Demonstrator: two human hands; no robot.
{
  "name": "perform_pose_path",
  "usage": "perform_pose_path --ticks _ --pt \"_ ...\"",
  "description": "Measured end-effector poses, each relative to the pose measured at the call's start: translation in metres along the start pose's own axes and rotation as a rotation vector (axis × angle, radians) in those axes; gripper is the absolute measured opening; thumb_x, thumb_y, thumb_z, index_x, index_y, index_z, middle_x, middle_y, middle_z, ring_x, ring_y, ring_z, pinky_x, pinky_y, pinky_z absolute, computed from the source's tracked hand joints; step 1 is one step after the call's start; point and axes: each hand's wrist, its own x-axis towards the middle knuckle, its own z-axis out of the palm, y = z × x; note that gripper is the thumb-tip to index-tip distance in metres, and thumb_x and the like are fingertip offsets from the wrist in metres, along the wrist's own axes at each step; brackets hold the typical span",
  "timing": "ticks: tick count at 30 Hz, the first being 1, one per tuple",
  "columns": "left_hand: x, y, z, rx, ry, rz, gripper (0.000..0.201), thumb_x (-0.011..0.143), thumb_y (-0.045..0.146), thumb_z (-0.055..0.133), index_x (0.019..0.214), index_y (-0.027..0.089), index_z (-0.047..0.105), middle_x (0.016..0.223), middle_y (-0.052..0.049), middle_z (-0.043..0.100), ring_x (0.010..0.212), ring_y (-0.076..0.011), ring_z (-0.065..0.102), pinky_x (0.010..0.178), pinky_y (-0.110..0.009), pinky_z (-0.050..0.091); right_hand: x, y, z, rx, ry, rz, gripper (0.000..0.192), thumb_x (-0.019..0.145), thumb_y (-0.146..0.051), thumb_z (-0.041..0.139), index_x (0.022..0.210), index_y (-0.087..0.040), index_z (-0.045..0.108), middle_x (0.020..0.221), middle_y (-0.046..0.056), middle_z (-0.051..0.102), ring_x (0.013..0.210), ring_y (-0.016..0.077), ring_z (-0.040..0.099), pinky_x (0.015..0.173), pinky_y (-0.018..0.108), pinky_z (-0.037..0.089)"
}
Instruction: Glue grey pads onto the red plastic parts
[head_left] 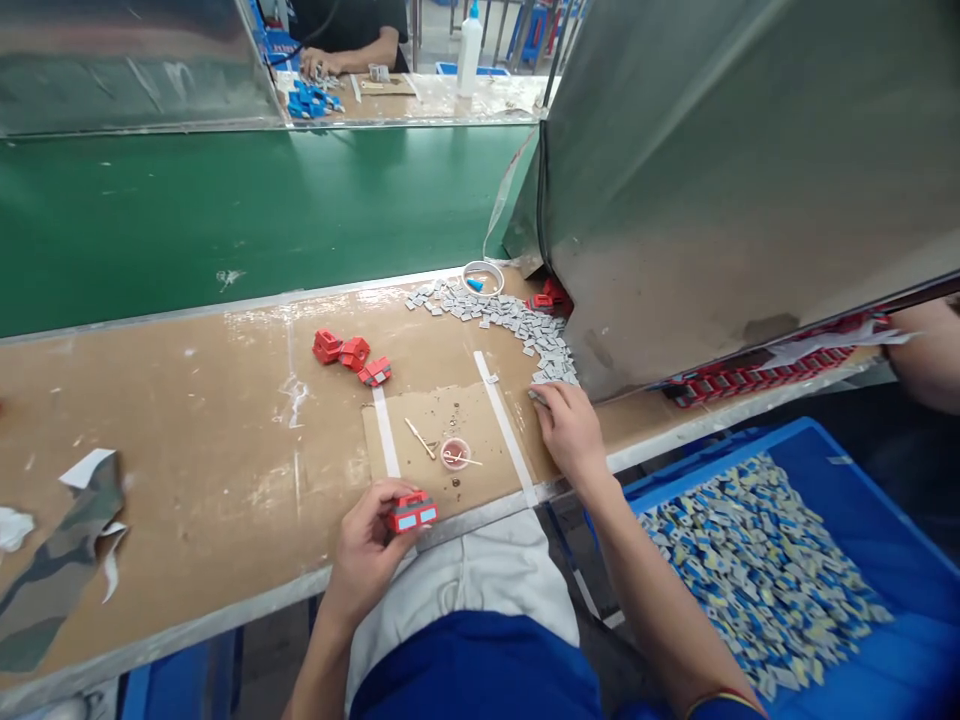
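Grip matters first: at the surface's near edge the left hand (367, 545) should keep the red bobbin (411, 513) level, its pale windows facing up. Farther in, the right hand (571, 430) curls its fingertips onto one grey chip (537, 397) ending the grey chip row (510, 322); pinch one only.

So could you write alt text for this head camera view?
A person's left hand holds a small red part at a workbench, while the right hand touches a trail of small grey pieces. A blue bin of similar pieces sits alongside.
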Motion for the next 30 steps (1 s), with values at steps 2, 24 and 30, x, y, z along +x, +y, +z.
perform_pose_path --ticks 2,24,30 --pt "-0.001 -0.001 0.000 0.003 0.033 0.027 0.019 0.083 0.022 0.078 0.099 0.021 0.068 0.097 -0.006 0.070 0.088 -0.0175 0.069 0.075 -0.024 0.058 0.010 0.008 0.004 -0.105 -0.082 -0.057 0.023 0.100 -0.016 0.047 0.102 -0.019 0.069 0.097 0.012 0.066 0.092 0.0281 0.059 0.083 0.040 0.047" --pt "-0.001 -0.002 0.000 0.012 0.015 0.067 0.025 0.083 0.020 0.078 0.107 0.022 0.073 0.101 -0.006 0.072 0.090 -0.0166 0.071 0.076 -0.021 0.058 -0.013 -0.021 -0.032 0.570 -0.293 0.070 0.012 0.097 -0.027 0.059 0.095 -0.020 0.068 0.094 0.007 0.073 0.085 0.0207 0.068 0.078 0.031 0.053" --pt "-0.004 -0.007 -0.006 0.032 -0.053 0.056 0.032 0.084 0.010 0.072 0.112 0.024 0.075 0.109 -0.007 0.077 0.098 -0.0181 0.073 0.086 -0.023 0.057 -0.045 -0.056 -0.029 1.104 -0.312 0.420 0.021 0.090 -0.041 0.072 0.092 -0.020 0.070 0.094 0.007 0.072 0.084 0.0176 0.068 0.077 0.029 0.058"
